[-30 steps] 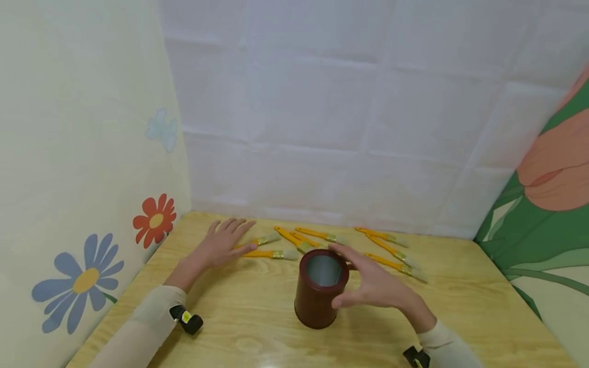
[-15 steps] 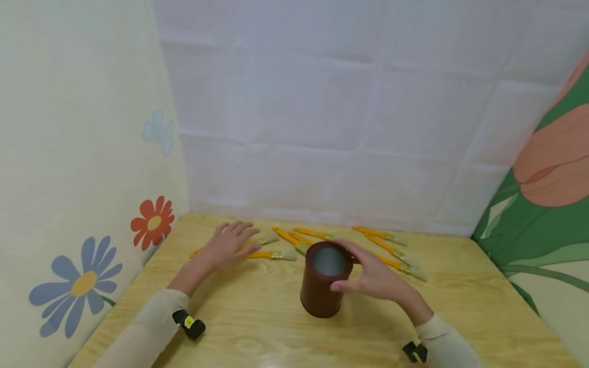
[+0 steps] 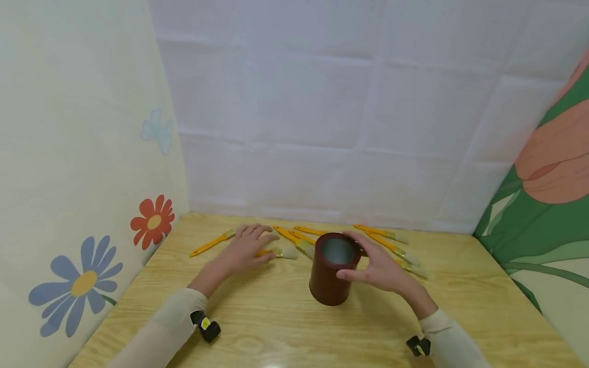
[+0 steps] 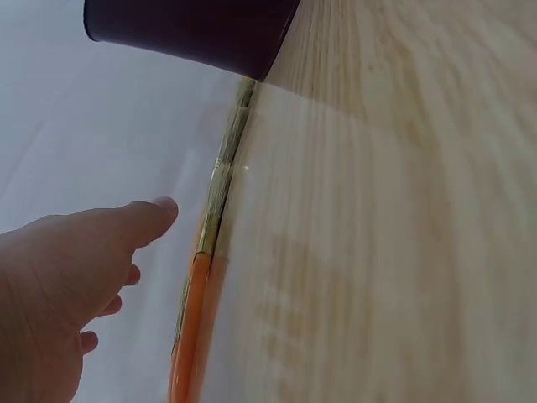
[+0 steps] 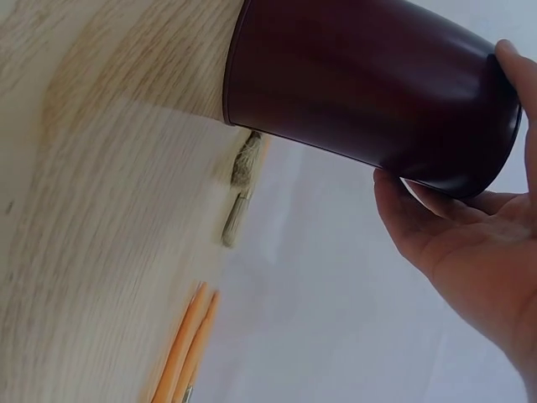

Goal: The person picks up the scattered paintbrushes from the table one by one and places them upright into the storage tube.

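A dark red mug (image 3: 330, 278) with a grey inside stands on the wooden table, its base at the tabletop. My right hand (image 3: 379, 268) holds it near the rim, thumb on the near side and fingers round the far side, where the handle partly shows. In the right wrist view, the thumb and fingers press the mug's smooth wall (image 5: 361, 84). My left hand (image 3: 246, 251) hovers with spread, relaxed fingers over a paintbrush (image 3: 287, 253) with a yellow-orange handle, partly hidden beneath it. The left wrist view shows the thumb apart from the brush handles (image 4: 195, 311).
Another paintbrush (image 3: 211, 244) lies to the left of my left hand. Several more lie behind the mug, some partly hidden by it, and several to its right (image 3: 379, 240). A white cloth wall (image 3: 276, 168) rises at the table's back edge; flowered cloths flank both sides.
My right hand has shifted the mug away from me and to the right. My left hand has moved right across the brushes, uncovering the leftmost one.
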Demonstrator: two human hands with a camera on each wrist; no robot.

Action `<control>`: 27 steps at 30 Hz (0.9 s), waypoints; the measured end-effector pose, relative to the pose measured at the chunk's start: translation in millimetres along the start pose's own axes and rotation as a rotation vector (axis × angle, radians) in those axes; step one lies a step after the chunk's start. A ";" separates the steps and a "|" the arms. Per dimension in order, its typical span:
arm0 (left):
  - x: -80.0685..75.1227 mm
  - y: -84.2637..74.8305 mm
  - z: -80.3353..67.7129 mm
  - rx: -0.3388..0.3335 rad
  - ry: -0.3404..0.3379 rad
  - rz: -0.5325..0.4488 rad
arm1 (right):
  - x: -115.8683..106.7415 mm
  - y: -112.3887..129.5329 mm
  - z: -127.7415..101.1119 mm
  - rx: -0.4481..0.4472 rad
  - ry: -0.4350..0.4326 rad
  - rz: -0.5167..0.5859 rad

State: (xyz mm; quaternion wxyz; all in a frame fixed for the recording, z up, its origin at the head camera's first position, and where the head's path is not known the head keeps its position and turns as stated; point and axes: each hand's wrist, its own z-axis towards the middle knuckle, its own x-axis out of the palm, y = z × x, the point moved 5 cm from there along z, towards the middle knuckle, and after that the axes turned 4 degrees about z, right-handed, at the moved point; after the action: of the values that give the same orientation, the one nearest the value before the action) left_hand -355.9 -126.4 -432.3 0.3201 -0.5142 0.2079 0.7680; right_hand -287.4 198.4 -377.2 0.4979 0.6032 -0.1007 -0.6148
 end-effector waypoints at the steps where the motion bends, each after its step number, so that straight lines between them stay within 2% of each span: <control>1: 2.5 -1.6 3.4 -0.004 0.020 -0.003 | -0.4 -1.4 0.0 0.004 -0.004 0.004; 8: 16.3 -7.4 24.0 -0.073 0.197 -0.031 | 0.4 -6.0 -1.4 0.024 -0.011 0.042; 11: 20.5 -7.6 29.4 -0.094 0.246 -0.022 | 0.1 -7.0 -1.7 0.033 -0.013 0.054; 15: 24.6 -5.7 29.2 -0.120 0.285 -0.007 | 0.4 -7.4 -0.3 0.043 -0.013 0.052; 20: 28.3 -1.0 21.9 -0.147 0.286 -0.007 | 4.7 -6.7 3.3 0.032 0.018 0.053; 27: 28.8 -2.0 22.2 -0.113 0.225 -0.047 | 3.4 -6.7 3.1 0.021 0.005 0.034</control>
State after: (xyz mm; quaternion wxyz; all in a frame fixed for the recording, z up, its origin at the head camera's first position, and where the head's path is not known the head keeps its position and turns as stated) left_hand -376.7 -102.6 -450.3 0.2832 -0.6190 0.1869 0.7083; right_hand -292.5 197.7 -383.4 0.5022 0.6080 -0.1160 -0.6040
